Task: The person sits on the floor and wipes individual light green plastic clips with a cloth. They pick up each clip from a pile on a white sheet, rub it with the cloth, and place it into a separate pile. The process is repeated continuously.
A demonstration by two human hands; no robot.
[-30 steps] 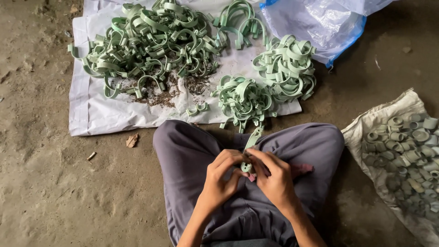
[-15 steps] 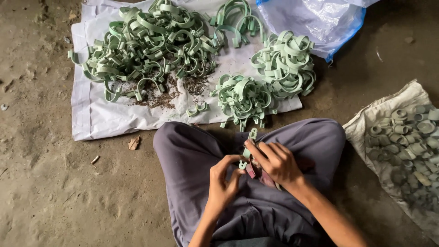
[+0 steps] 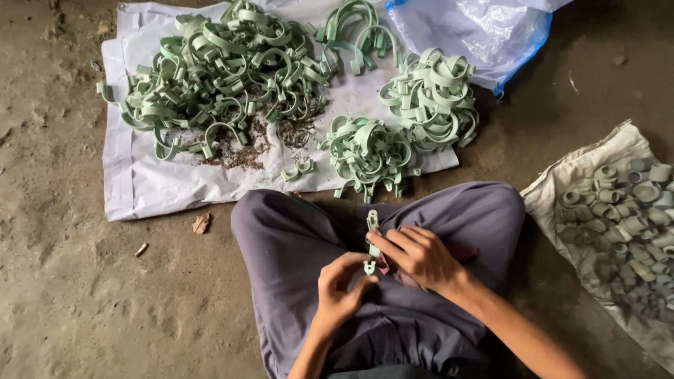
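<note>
1. One view only: a camera worn on the person's head.
2. It faces steeply down and forward, over the crossed legs (image 3: pixel 379 281) to the dirt floor (image 3: pixel 70 295).
3. Near field: both hands, left hand (image 3: pixel 337 291) and right hand (image 3: pixel 421 256), sit low in the centre, close to the lens.
4. Far field: the white sheet (image 3: pixel 154 189) fills the upper frame; a sack (image 3: pixel 604 161) is cut by the right edge.
5. No second view shares the scene.

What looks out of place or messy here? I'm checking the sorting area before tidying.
Brown crumbly debris lies scattered on the white sheet among the large pile of green clamps. One small green piece sits apart from the piles, and a dry leaf scrap lies on the dirt floor.
</note>
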